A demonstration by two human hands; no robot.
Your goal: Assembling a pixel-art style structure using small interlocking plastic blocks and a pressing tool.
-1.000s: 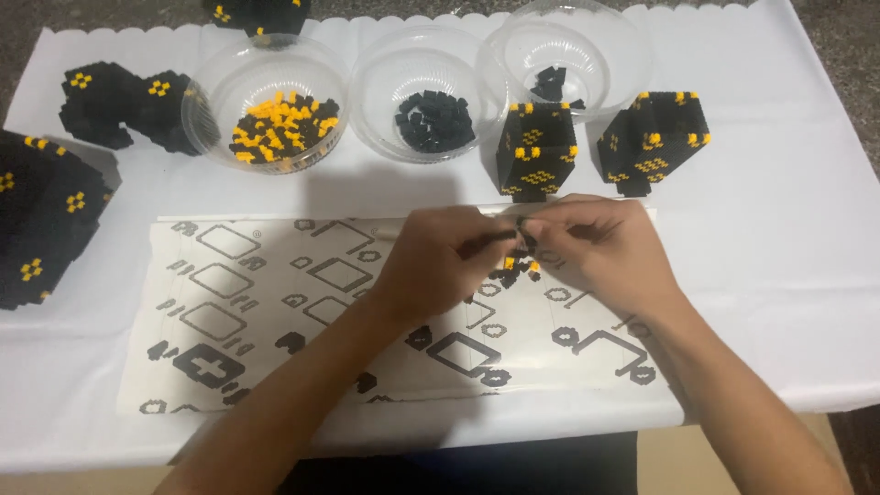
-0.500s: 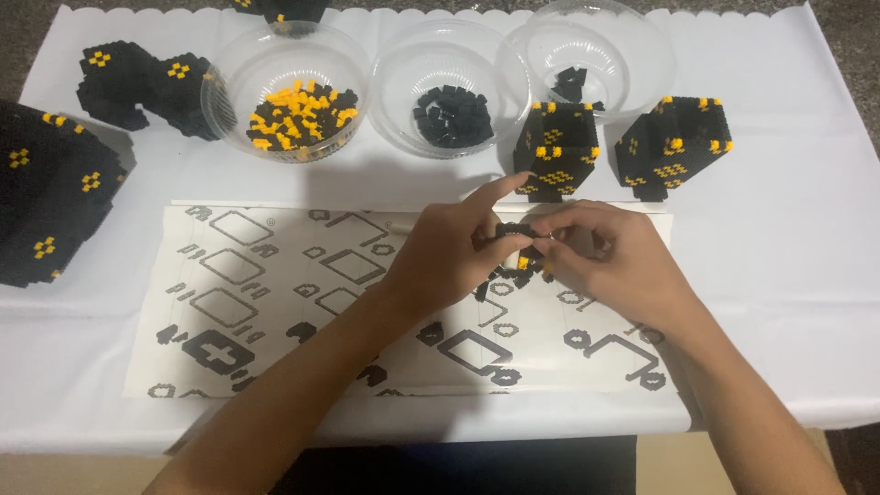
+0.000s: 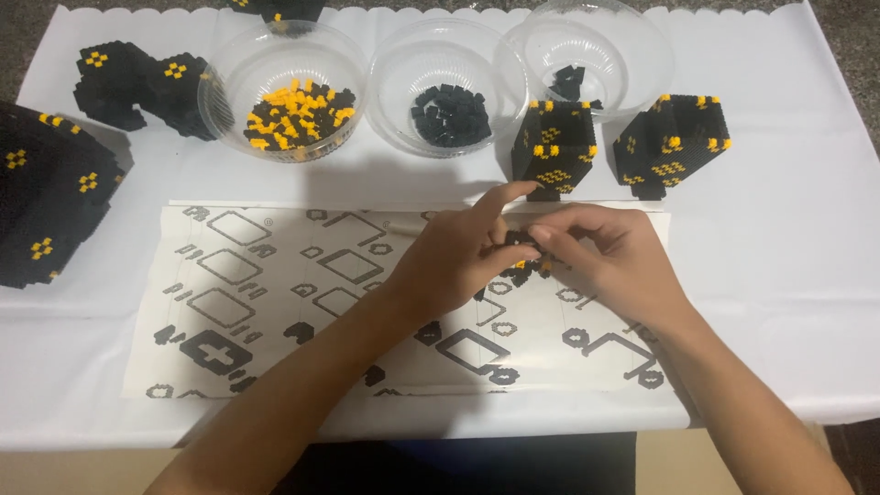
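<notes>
My left hand (image 3: 458, 252) and my right hand (image 3: 610, 257) meet over the printed paper sheet (image 3: 275, 302). Together they pinch a small black and yellow brick piece (image 3: 524, 246) between their fingertips. The left index finger sticks up and to the right. Most of the piece is hidden by the fingers. Just behind the hands stand two black cubes with yellow spots (image 3: 555, 147) (image 3: 674, 142).
Three clear bowls stand at the back: one with mixed yellow and black bricks (image 3: 293, 105), one with black bricks (image 3: 449, 110), one nearly bare (image 3: 587, 64). Larger black brick builds sit at the left (image 3: 50, 197) and back left (image 3: 137, 87). A white cloth (image 3: 788, 238) covers the table.
The view has shifted slightly so the bowls and cubes sit lower in frame. Both hands stay together on the small piece, the fingers shifting a little around it.
</notes>
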